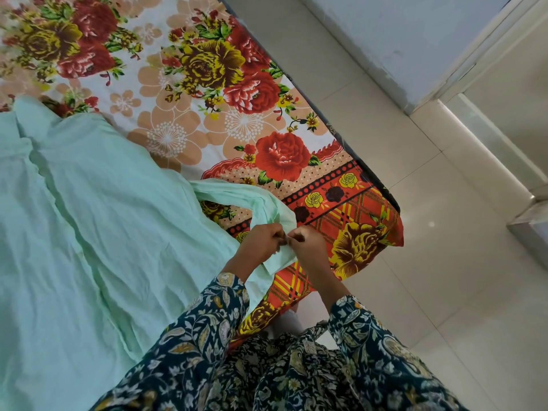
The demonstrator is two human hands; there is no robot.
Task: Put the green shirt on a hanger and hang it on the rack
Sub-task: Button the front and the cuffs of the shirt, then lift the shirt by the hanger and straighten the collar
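In the head view the green shirt (pixel 98 203) lay spread over the bed (pixel 350 209), its sleeve end at the near corner; the left hand (pixel 261 241) and right hand (pixel 308 244) pinched the cuff together, probably at a button; best worked taut; hanger and rack were unseen.

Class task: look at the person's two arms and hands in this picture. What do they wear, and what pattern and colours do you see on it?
Both arms wear long sleeves of one dark blue-green cloth, printed with leaves and flowers in cream, pale grey and mustard yellow. The left sleeve and right sleeve end short of the wrists, each cuff edged with the same print. The left hand and right hand are bare: no gloves; no rings or bangles show.
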